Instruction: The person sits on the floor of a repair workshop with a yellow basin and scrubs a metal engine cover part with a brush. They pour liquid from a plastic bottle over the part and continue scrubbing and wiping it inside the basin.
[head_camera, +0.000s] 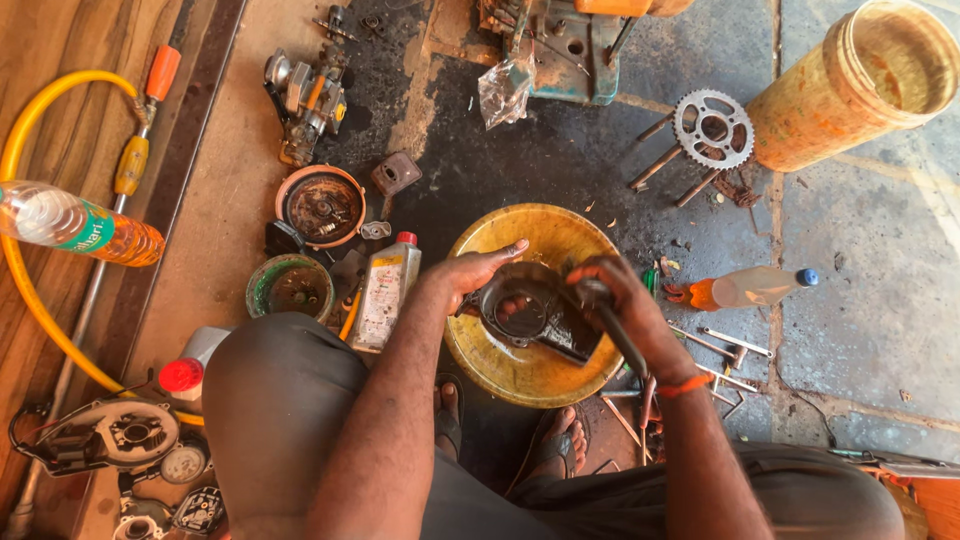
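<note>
Black oily engine cover (530, 315): gripped by left hand (480, 272); right hand (615, 290) clamped on brush (612, 325).

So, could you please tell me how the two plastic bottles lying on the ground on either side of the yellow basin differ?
The bottle on the wooden boards has a labelled band and is partly filled with orange liquid; the blue-capped bottle on the dark floor is unlabelled with only a little orange liquid at its base. The first looks bigger. Both are clear and lie on their sides.
</note>
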